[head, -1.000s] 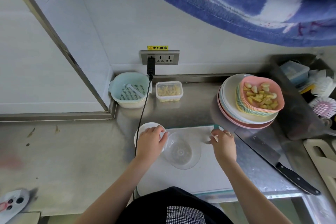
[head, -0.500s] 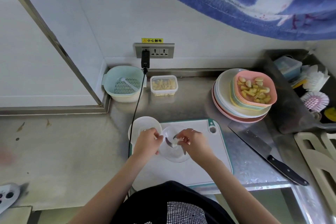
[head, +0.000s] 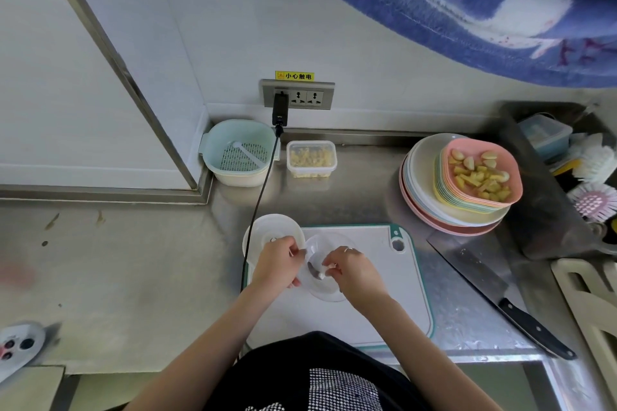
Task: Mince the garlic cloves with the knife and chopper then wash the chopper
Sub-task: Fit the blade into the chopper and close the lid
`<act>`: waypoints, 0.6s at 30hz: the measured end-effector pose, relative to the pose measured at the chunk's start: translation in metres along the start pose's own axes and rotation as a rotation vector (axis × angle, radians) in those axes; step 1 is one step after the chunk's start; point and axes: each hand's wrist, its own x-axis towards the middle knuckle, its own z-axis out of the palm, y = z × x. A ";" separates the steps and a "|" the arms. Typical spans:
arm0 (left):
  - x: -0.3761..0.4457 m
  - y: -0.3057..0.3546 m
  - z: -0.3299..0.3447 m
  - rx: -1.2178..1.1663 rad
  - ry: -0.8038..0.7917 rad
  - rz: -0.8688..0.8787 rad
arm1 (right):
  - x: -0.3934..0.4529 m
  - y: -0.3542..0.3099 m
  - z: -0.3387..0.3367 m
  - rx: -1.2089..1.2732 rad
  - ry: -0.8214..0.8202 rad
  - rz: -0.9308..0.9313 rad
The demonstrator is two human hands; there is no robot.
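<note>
The clear chopper bowl point(head: 329, 290) stands on the white cutting board point(head: 377, 294). My left hand point(head: 278, 265) grips its left rim. My right hand point(head: 352, 272) pinches the white blade piece point(head: 320, 274) and holds it inside the bowl. The chopper's white lid point(head: 272, 232) lies just behind my left hand. A big knife point(head: 494, 294) with a black handle lies on the counter right of the board. Peeled garlic cloves point(head: 480, 173) fill the pink dish point(head: 514, 190) on top of the plate stack.
A green colander basket point(head: 238, 152) and a small clear box of chopped garlic point(head: 311, 158) stand at the back wall. A black cable point(head: 258, 200) runs down from the wall socket point(head: 298, 95) past the lid. Brushes point(head: 592, 177) sit in the tray at far right.
My right hand left the board's far right corner, came to the bowl and now holds the blade piece in it. My left hand stayed at the bowl's left rim.
</note>
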 end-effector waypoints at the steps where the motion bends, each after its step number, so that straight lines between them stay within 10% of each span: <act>1: 0.000 0.000 0.000 0.001 0.003 0.001 | 0.000 0.000 0.000 -0.012 0.000 0.003; 18: -0.001 -0.001 0.003 -0.031 0.018 0.009 | 0.010 0.001 -0.002 -0.047 -0.043 0.072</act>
